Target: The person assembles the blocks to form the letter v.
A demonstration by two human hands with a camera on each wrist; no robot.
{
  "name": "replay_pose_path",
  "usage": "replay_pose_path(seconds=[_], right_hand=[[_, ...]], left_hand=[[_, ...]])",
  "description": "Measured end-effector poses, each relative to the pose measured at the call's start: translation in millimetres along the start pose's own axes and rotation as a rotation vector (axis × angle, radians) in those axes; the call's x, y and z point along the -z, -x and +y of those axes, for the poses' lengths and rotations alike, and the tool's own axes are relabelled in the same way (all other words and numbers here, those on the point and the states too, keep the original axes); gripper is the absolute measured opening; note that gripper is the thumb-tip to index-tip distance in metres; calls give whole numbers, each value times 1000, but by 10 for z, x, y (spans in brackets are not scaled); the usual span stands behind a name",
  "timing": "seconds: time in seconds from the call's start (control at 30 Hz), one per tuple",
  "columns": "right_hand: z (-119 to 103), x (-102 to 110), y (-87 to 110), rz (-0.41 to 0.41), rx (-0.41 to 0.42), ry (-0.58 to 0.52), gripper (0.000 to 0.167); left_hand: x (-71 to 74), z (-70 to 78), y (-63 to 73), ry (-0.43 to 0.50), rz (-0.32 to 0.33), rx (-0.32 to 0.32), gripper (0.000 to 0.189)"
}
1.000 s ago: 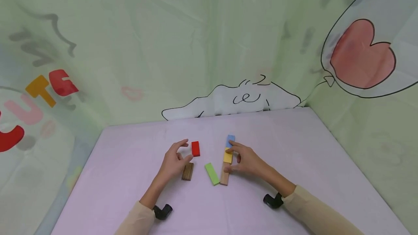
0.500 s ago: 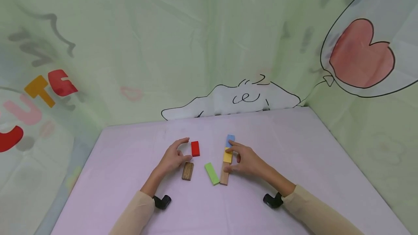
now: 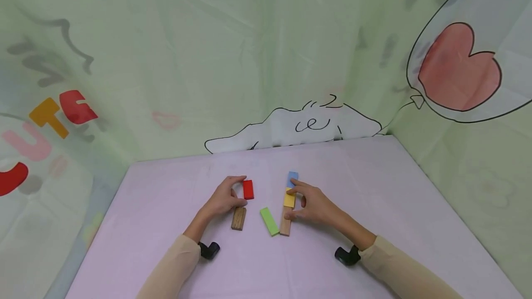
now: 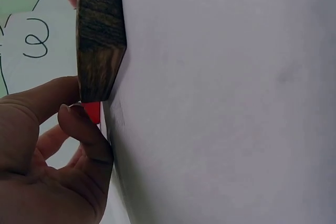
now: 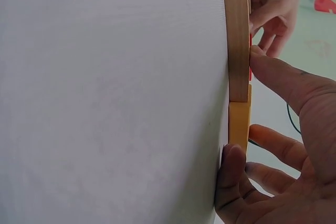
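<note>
In the head view, my left hand (image 3: 224, 197) has its index finger and thumb at the far and near ends of a small red block (image 3: 248, 189). A dark brown wooden block (image 3: 238, 219) lies just below that thumb; it looms large in the left wrist view. My right hand (image 3: 313, 203) rests on a row of blocks: thumb on the light wooden block (image 3: 285, 225), fingertips over the yellow block (image 3: 289, 200) and the blue block (image 3: 293, 176). Slanting beside the row's near end is a green block (image 3: 269, 221). The right wrist view shows the thumb (image 5: 278, 72) against the light block's upper face.
All the blocks lie on a pale lilac tabletop (image 3: 357, 174). Printed fabric walls (image 3: 216, 59) enclose its back and sides. A black wrist camera (image 3: 348, 256) sits under the right sleeve, another camera (image 3: 209, 250) under the left.
My left hand has moved slightly right and its index finger and thumb have come in around the red block's ends. The right hand and the blocks stay where they were.
</note>
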State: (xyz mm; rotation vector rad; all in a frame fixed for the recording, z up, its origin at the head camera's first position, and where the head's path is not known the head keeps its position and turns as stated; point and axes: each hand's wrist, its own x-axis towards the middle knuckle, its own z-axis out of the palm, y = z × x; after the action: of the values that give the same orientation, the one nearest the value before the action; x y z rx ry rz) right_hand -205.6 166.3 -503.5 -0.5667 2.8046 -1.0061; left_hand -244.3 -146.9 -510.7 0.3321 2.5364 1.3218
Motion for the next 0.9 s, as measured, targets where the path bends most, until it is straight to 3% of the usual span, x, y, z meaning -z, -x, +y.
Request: replay_pose_path(seconds=[0.43, 0.9], right_hand=[[5, 2, 11, 1, -8, -14, 65], [-11, 3, 27, -2, -5, -6, 66]], left_hand=[[67, 46, -129, -104, -133, -9, 75], [83, 57, -116, -122, -108, -9, 68]])
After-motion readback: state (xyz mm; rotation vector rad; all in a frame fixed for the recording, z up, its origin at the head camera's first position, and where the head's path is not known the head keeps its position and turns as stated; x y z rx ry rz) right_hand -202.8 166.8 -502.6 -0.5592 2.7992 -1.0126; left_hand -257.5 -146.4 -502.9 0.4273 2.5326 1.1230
